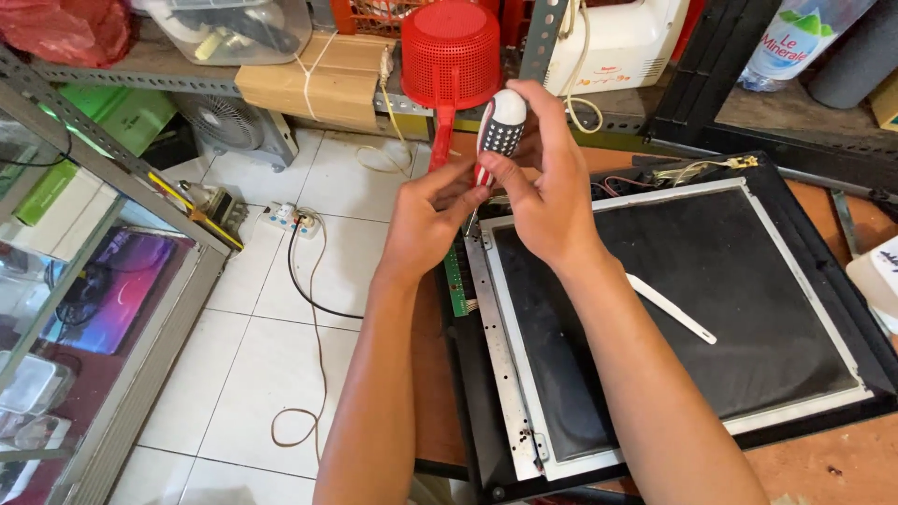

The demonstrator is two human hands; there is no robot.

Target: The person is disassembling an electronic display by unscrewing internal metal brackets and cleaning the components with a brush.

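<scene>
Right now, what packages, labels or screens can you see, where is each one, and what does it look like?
Flat screen panel: open on the wooden bench under both hands, dark rectangle in a silver metal frame.
Water bottle: top right shelf, clear plastic, blue and green label.
Cardboard package: shelf at top centre, brown, tied with string.
Green boxes: upper left, stacked flat.
</scene>
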